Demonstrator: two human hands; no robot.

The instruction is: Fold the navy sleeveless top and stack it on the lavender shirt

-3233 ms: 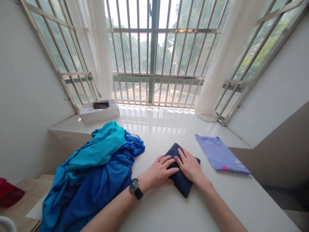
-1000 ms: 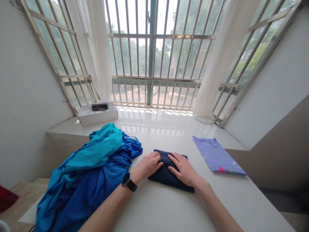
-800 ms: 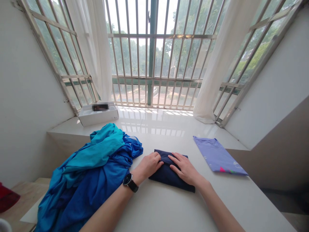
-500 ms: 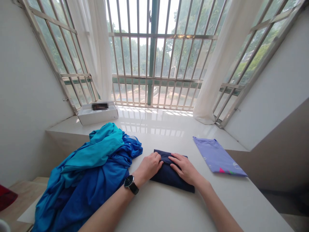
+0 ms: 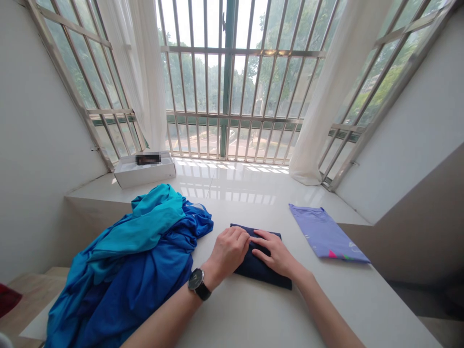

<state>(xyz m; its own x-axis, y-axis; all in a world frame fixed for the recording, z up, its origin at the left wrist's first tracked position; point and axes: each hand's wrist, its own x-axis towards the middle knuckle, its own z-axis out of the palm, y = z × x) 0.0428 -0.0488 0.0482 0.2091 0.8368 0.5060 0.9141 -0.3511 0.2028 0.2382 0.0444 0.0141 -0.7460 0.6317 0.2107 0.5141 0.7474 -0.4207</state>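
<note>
A dark navy folded garment (image 5: pixel 266 270) lies as a flat, narrow bundle on the white surface in front of me. My right hand (image 5: pixel 275 251) rests on its right half, fingers spread and stretched out. Over its left half is my left hand (image 5: pixel 229 251), with a black watch (image 5: pixel 198 284) on the wrist. The left fingers are curled and pressed together, their tips close to the right fingertips. Whatever the left fingers may pinch is hidden beneath them.
To the left, a loose heap of blue and turquoise clothes (image 5: pixel 145 241) hangs over the edge. A folded lavender shirt (image 5: pixel 322 234) lies to the right. Behind stand an open white box (image 5: pixel 145 175), a barred window (image 5: pixel 226 96) and white curtains (image 5: pixel 311 135).
My left hand has moved right across the navy garment, closer to the right hand, and its fingers are more curled. My right hand has stayed nearly in place.
</note>
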